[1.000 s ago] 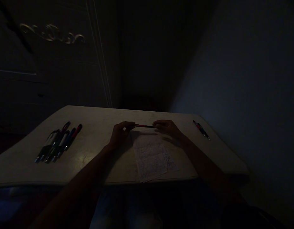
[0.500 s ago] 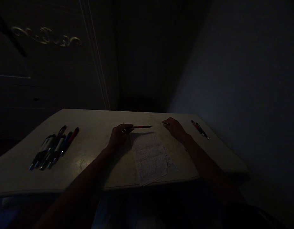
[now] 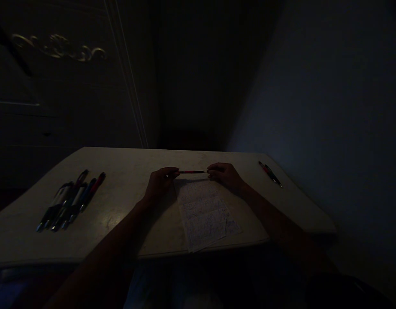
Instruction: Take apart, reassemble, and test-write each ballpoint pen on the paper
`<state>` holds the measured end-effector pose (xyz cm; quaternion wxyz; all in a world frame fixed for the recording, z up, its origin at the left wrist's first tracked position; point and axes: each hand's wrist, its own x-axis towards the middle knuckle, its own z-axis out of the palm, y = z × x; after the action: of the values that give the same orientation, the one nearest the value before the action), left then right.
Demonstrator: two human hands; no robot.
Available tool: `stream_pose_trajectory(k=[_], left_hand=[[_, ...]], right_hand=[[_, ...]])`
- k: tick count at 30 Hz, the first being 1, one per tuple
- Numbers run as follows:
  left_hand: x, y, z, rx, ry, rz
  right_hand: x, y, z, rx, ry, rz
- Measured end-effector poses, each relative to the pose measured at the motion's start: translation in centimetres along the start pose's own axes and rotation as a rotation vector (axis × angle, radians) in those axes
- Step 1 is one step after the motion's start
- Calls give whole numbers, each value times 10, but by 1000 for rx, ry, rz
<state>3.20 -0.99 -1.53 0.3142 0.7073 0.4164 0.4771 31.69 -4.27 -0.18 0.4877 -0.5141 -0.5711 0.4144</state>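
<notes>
My left hand (image 3: 161, 182) is closed around the rear of a dark pen with a red section (image 3: 191, 171), which lies level above the table and points right. My right hand (image 3: 226, 175) is pinched at the pen's thin front end, its fingers round a small shiny pen tip piece (image 3: 207, 171). In the dim light I cannot tell whether that piece touches the pen. Just below both hands, sheets of paper (image 3: 201, 214) covered in scribbles lie on the white table (image 3: 123, 167).
Several pens (image 3: 71, 199) lie bunched at the left of the table, black, white, blue and red. Two pens (image 3: 270, 174) lie side by side near the right edge. A wall (image 3: 329, 107) rises at the right, and a cabinet with a gold ornament (image 3: 58, 47) stands at the back left.
My right hand has moved left, bringing the small piece from a spot apart to the pen's front end. My left hand and the pen have barely moved.
</notes>
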Motion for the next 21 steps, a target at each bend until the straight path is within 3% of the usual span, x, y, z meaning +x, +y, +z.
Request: stream_pose_trajectory(k=[7, 21], left_hand=[[0, 2, 0, 13, -4, -7], [-1, 3, 0, 18, 6, -12]], right_hand=[[0, 3, 0, 119, 8, 105], [-3, -2, 1, 67, -12, 64]])
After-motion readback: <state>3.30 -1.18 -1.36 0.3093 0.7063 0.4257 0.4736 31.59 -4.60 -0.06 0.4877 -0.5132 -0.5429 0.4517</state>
